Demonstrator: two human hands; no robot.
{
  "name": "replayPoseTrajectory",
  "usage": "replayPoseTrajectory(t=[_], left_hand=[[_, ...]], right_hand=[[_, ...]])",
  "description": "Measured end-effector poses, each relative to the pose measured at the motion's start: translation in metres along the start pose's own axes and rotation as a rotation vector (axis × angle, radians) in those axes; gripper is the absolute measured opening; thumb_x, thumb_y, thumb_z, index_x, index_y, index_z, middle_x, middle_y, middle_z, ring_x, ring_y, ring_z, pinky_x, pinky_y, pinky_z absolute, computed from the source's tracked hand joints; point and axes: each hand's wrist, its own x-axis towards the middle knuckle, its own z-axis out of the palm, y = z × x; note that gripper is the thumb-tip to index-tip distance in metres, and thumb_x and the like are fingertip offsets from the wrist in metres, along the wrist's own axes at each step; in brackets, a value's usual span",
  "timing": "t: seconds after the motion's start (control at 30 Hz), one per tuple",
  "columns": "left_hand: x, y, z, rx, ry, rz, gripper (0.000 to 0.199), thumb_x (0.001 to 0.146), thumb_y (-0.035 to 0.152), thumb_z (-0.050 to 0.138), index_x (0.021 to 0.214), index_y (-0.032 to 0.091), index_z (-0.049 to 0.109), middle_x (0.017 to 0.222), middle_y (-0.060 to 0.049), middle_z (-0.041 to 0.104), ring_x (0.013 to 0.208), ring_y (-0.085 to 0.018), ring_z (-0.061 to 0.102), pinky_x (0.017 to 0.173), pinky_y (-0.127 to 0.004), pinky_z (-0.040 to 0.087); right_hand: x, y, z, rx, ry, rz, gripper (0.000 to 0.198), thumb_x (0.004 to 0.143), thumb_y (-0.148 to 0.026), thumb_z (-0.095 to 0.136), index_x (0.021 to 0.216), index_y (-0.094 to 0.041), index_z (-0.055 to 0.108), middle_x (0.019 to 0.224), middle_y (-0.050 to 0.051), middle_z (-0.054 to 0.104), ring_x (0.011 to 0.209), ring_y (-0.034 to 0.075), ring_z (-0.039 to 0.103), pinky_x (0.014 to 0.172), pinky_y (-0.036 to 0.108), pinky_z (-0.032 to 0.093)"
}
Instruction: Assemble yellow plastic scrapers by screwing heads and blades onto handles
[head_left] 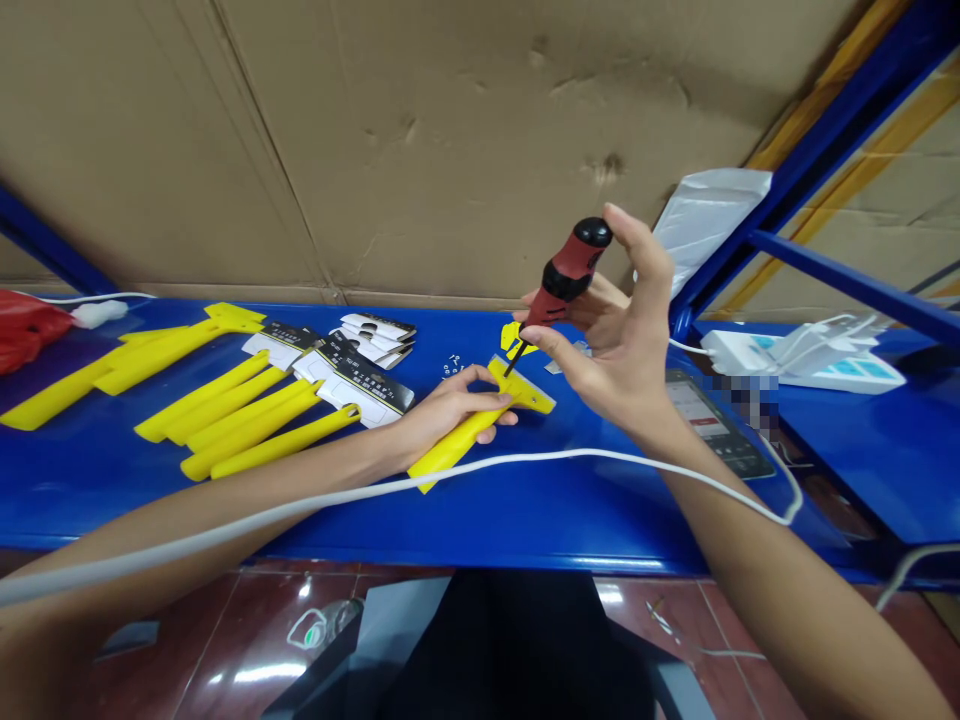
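My left hand (442, 415) grips a yellow scraper (457, 446) near its head, holding it over the blue shelf. A red-and-black screwdriver (564, 280) stands nearly upright in my right hand (619, 340), with the thumb and fingers around the handle and one finger by its black end cap. The tip of its thin shaft meets the scraper's head. Behind the scraper lies a small yellow piece (514, 337), partly hidden by the screwdriver. Several tiny pale parts (452, 370) lie just beyond my left hand.
Yellow scrapers with card sleeves (259, 415) lie at the left, near folded cards (373, 340) and bare scrapers (154, 355). At the right are a phone (712, 425) and a white power strip (810, 362). A white cable (555, 456) crosses in front of my arms.
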Motion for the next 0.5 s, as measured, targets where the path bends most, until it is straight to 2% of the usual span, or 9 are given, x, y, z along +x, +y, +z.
replayPoseTrajectory(t=[0.1, 0.17, 0.27, 0.37, 0.5], left_hand=[[-0.0006, 0.0001, 0.0003, 0.012, 0.005, -0.003, 0.044, 0.089, 0.024, 0.09, 0.112, 0.022, 0.052, 0.088, -0.008, 0.08, 0.053, -0.011, 0.063, 0.054, -0.021, 0.042], [-0.0006, -0.0005, -0.0003, 0.023, 0.003, -0.003, 0.044, 0.09, 0.024, 0.089, 0.112, 0.022, 0.052, 0.088, -0.008, 0.08, 0.052, -0.011, 0.063, 0.054, -0.022, 0.042], [0.0012, -0.0015, -0.0025, 0.029, -0.009, 0.002, 0.042, 0.09, 0.023, 0.089, 0.11, 0.022, 0.052, 0.089, -0.009, 0.08, 0.053, -0.011, 0.064, 0.055, -0.022, 0.043], [0.0048, -0.0019, -0.0055, 0.004, -0.007, 0.017, 0.038, 0.091, 0.02, 0.088, 0.106, 0.021, 0.053, 0.092, -0.009, 0.079, 0.058, -0.012, 0.066, 0.055, -0.022, 0.043], [0.0087, -0.0027, -0.0094, 0.007, -0.005, 0.015, 0.035, 0.092, 0.021, 0.087, 0.107, 0.019, 0.056, 0.091, -0.011, 0.079, 0.059, -0.012, 0.066, 0.055, -0.022, 0.042]], right_hand=[[-0.0009, -0.0026, -0.0036, -0.106, 0.033, 0.029, 0.117, 0.089, -0.063, 0.093, 0.18, -0.05, 0.021, 0.181, 0.008, 0.042, 0.135, 0.035, 0.072, 0.098, 0.048, 0.074], [-0.0006, -0.0041, -0.0055, -0.138, 0.056, 0.033, 0.116, 0.086, -0.064, 0.095, 0.178, -0.05, 0.025, 0.185, 0.006, 0.035, 0.139, 0.036, 0.069, 0.095, 0.046, 0.074], [0.001, -0.006, -0.006, -0.115, 0.033, 0.037, 0.107, 0.09, -0.061, 0.092, 0.176, -0.05, 0.029, 0.177, 0.007, 0.045, 0.138, 0.034, 0.069, 0.102, 0.049, 0.073], [0.0019, -0.0083, -0.004, -0.03, -0.032, 0.059, 0.094, 0.1, -0.057, 0.081, 0.176, -0.05, 0.025, 0.167, 0.008, 0.053, 0.137, 0.031, 0.072, 0.111, 0.052, 0.07], [0.0006, -0.0091, -0.0023, 0.026, -0.046, 0.132, 0.096, 0.103, -0.063, 0.076, 0.177, -0.047, 0.018, 0.162, 0.01, 0.058, 0.125, 0.029, 0.078, 0.106, 0.05, 0.072]])
